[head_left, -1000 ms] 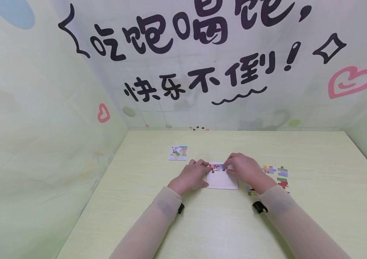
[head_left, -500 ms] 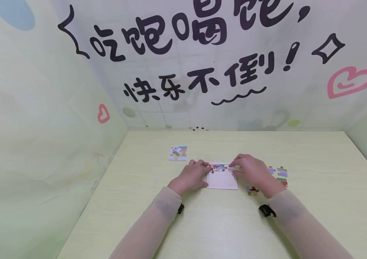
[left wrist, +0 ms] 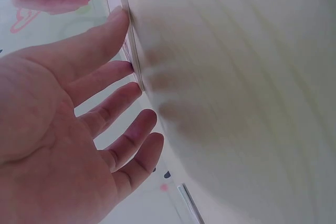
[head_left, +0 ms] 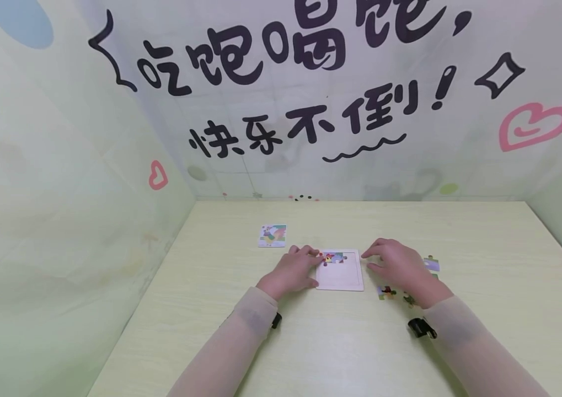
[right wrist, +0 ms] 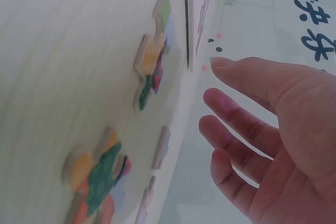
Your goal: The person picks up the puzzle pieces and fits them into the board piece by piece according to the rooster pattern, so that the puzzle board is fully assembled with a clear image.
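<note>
A white puzzle board [head_left: 341,277] lies flat on the table, with a strip of joined puzzle pieces [head_left: 334,257] along its upper left edge. My left hand [head_left: 292,270] rests at the board's left side. Its thumb and fingertips touch the rim, as the left wrist view shows from below. Just off the board's right edge hovers my right hand [head_left: 402,268]. In the right wrist view its fingers are loosely bent with nothing between them. Loose jigsaw pieces lie near and under it, including a piece [head_left: 386,293] with dark and orange parts; the hand hides some of them.
A small square picture card [head_left: 272,236] lies left of the board, farther back. At the right, a purple and green piece [head_left: 432,263] shows beside the right hand. Printed cloth walls [head_left: 281,165] enclose the table [head_left: 241,309] at the back and sides.
My right hand has drawn back to the right, away from the strip of pieces, baring the board's right side. The left hand has stayed in place.
</note>
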The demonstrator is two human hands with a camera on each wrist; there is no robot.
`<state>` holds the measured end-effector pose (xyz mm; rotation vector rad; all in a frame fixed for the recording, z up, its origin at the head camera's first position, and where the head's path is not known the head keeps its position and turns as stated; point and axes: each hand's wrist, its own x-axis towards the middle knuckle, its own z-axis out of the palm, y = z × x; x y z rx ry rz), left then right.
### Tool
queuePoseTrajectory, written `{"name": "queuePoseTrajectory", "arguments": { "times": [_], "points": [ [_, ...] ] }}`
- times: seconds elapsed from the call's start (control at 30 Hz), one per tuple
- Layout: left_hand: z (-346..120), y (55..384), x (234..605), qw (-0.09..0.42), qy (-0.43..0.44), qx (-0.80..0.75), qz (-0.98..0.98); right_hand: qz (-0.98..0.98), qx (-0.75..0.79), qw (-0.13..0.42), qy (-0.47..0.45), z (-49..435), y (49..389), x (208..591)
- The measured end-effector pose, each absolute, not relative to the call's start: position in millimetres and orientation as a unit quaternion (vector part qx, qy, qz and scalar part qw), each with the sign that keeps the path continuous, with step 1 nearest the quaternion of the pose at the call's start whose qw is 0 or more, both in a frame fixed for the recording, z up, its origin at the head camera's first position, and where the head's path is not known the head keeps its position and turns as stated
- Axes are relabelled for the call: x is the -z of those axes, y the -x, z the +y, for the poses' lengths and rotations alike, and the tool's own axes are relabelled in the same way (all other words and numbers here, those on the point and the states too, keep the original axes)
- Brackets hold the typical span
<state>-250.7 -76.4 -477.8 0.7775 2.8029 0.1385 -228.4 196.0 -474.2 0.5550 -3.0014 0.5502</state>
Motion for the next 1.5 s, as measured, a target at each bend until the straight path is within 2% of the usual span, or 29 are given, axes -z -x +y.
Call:
{"name": "queuePoseTrajectory", "arguments": {
  "times": [0.67,1.1,1.5],
  "points": [
    [-76.4,249.8,475.4,0.117,-0.268,-0.044,0.955,-0.965,-0.211,0.013,-0.153,221.0,217.7,473.2],
    [-77.3,249.7,475.8,0.116,-0.269,-0.050,0.955,-0.968,-0.200,0.028,-0.151,237.7,210.5,473.9],
    [-77.4,249.9,475.9,0.116,-0.272,-0.051,0.954,-0.971,-0.204,0.007,-0.126,254.1,205.2,472.7]
  ]
}}
